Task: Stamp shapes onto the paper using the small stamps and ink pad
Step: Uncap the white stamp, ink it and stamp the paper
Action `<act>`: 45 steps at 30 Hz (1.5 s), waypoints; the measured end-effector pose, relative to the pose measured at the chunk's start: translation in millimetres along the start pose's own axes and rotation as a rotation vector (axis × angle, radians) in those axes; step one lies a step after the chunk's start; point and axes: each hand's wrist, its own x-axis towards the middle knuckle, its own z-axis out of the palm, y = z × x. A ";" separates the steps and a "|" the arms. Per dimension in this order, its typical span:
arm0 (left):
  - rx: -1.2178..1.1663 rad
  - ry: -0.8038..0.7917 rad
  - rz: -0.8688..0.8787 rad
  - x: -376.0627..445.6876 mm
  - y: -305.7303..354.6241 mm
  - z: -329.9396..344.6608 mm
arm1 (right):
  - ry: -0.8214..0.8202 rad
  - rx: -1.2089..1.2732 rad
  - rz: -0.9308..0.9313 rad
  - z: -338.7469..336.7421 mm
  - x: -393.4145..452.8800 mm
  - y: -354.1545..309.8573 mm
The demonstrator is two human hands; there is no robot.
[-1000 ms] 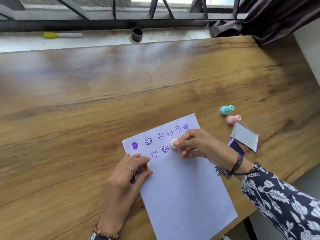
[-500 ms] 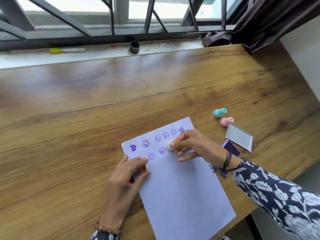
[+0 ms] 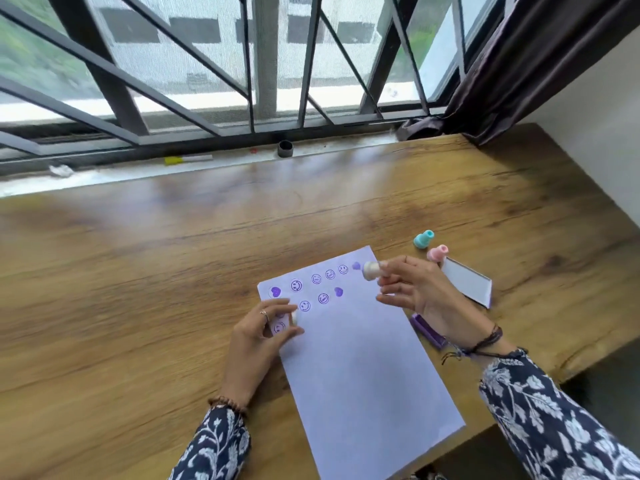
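two rows of purple faces and hearts mark the top of the paper (image 3: 349, 358) on the wooden table (image 3: 138, 306). right hand (image 3: 415, 292) pinches a white stamp (image 3: 370, 270) above the paper's corner. left hand (image 3: 259, 336) grips another stamp (image 3: 294, 317) at the left edge. purple ink pad (image 3: 427, 330) lies just right of the paper.

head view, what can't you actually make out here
- Ink pad: mostly hidden behind the right hand.
- Stamp in the left hand: fingers cover it, design unseen.
- Stamp in the right hand: motion-blurred, face unreadable.
- Print under the left fingers: partly covered.
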 end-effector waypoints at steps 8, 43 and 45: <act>-0.458 0.081 -0.240 -20.5 45.1 16.9 | -0.070 0.086 0.001 0.2 -56.3 13.6; -0.571 -0.072 -0.193 -66.3 126.4 70.0 | -0.155 -0.203 -0.354 -34.8 -119.8 28.7; -0.551 -0.071 -0.163 -64.9 128.5 72.4 | -0.134 -0.180 -0.362 -36.4 -118.3 31.3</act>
